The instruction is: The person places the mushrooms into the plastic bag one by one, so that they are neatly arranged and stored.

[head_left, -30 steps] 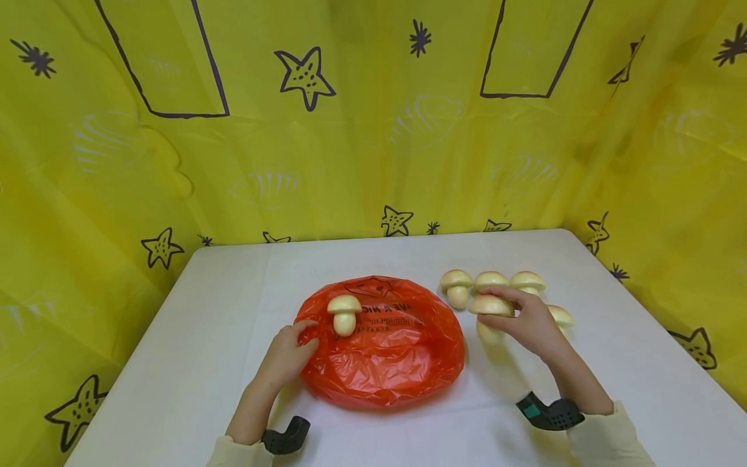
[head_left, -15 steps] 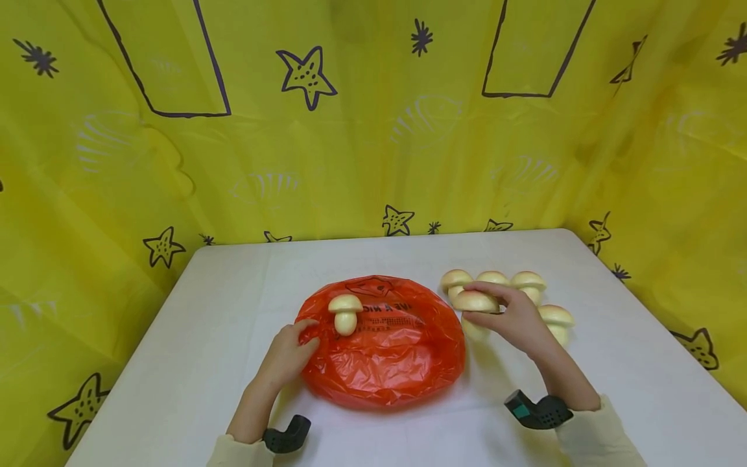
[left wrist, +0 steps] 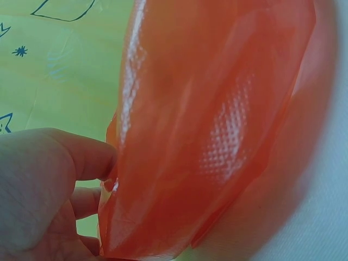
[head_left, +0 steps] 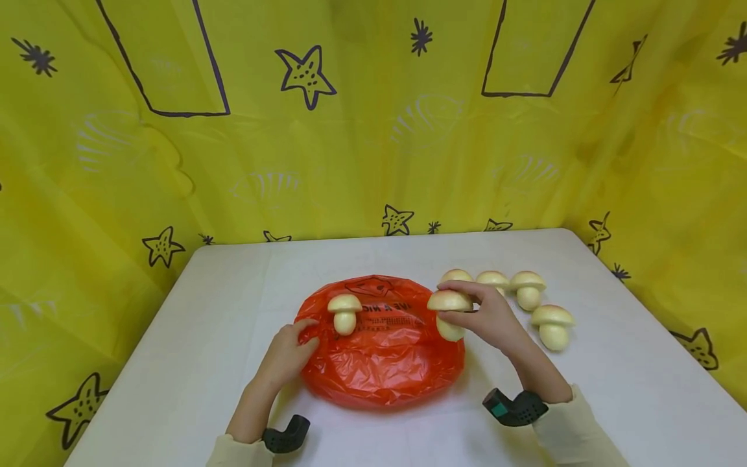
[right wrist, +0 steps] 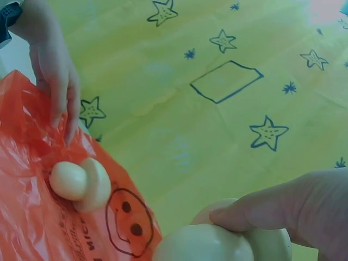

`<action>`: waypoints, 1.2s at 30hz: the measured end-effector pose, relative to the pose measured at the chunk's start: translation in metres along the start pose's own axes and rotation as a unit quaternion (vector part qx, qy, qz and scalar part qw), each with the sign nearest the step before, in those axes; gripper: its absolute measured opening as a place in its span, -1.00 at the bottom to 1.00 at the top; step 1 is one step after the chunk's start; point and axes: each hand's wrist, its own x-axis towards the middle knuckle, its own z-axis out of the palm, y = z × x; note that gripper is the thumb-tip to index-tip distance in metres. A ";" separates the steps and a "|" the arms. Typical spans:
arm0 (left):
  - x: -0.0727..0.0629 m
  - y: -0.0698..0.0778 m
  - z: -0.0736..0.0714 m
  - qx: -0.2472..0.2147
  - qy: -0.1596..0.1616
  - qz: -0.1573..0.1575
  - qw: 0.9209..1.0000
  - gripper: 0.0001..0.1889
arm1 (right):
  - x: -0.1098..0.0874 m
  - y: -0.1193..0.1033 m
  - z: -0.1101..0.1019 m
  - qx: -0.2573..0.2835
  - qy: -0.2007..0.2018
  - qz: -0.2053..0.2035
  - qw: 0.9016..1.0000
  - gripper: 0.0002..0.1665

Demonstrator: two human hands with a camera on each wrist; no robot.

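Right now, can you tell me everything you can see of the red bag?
The red bag looks like thin, shiny, crinkly plastic, a bit see-through. It sits in a rounded shape on the white table. Dark lettering and a face drawing with two dots show on it. The left grip holds its left edge. A pale mushroom lies on its plastic, toward the left. The right grip has another mushroom by its right edge; I can't tell if that one touches it.
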 end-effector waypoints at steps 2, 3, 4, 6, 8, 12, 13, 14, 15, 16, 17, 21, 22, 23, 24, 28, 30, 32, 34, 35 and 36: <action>0.000 0.000 0.000 0.000 0.000 0.000 1.000 -0.61 | 0.004 -0.001 0.006 0.010 -0.007 0.008 1.000 -0.54; 0.000 0.000 0.000 0.000 0.000 0.000 1.000 -0.61 | 0.006 -0.002 0.010 0.014 -0.010 0.013 1.000 -0.54; 0.000 -0.001 0.000 0.000 0.000 0.001 1.000 -0.61 | 0.008 -0.002 0.013 0.022 -0.013 0.020 0.999 -0.53; 0.001 -0.001 0.000 -0.002 0.000 0.000 1.000 -0.61 | 0.012 -0.003 0.020 0.028 -0.018 0.029 0.999 -0.53; 0.001 -0.002 0.001 -0.002 -0.001 -0.001 1.000 -0.61 | 0.015 -0.003 0.026 0.028 -0.019 0.037 0.999 -0.53; 0.001 -0.002 0.001 -0.003 0.000 0.002 1.000 -0.62 | 0.020 -0.002 0.038 0.029 -0.016 0.043 0.999 -0.53; 0.001 -0.002 0.001 -0.003 0.000 0.002 1.000 -0.62 | 0.022 -0.002 0.040 0.035 -0.017 0.045 0.998 -0.53; 0.001 -0.001 0.001 -0.003 0.000 0.003 1.000 -0.62 | 0.023 -0.002 0.043 0.040 -0.018 0.047 0.998 -0.53; 0.001 -0.001 0.001 -0.003 0.000 0.003 1.000 -0.62 | 0.025 -0.002 0.046 0.045 -0.019 0.048 0.998 -0.51; 0.001 -0.001 0.001 -0.004 -0.001 0.004 1.000 -0.62 | 0.027 -0.002 0.048 0.051 -0.021 0.046 0.997 -0.51; 0.001 -0.001 0.001 -0.005 -0.001 0.003 1.000 -0.62 | 0.029 -0.002 0.050 0.055 -0.023 0.043 0.997 -0.50; 0.001 0.000 0.000 -0.005 -0.001 0.004 1.000 -0.62 | 0.036 -0.002 0.058 0.065 -0.023 0.032 0.997 -0.50; 0.001 0.000 0.000 -0.005 -0.001 0.004 1.000 -0.62 | 0.037 -0.002 0.060 0.066 -0.022 0.028 0.997 -0.51; 0.001 0.000 0.001 -0.005 -0.001 0.004 1.000 -0.62 | 0.038 -0.003 0.061 0.067 -0.021 0.029 0.997 -0.51; 0.000 0.000 0.001 -0.004 -0.001 0.004 1.000 -0.62 | 0.039 -0.003 0.063 0.068 -0.019 0.032 0.997 -0.51; 0.000 -0.001 0.001 -0.002 -0.001 0.002 1.000 -0.62 | 0.042 -0.002 0.068 0.061 -0.008 0.042 0.997 -0.51; 0.000 -0.001 0.001 0.000 0.000 0.002 1.000 -0.62 | 0.043 -0.001 0.071 0.052 0.001 0.047 0.998 -0.51; 0.000 -0.001 0.001 0.001 0.001 0.004 1.000 -0.62 | 0.044 0.000 0.073 0.049 0.004 0.045 0.998 -0.50; 0.000 -0.001 0.001 0.002 0.003 0.007 1.000 -0.62 | 0.046 -0.001 0.076 0.051 0.002 0.043 0.998 -0.50; 0.001 -0.001 0.001 0.002 0.004 0.009 1.000 -0.62 | 0.047 0.000 0.077 0.055 -0.001 0.040 0.998 -0.50; 0.001 -0.001 0.001 0.002 0.004 0.010 1.000 -0.62 | 0.048 0.000 0.079 0.059 -0.005 0.039 0.997 -0.51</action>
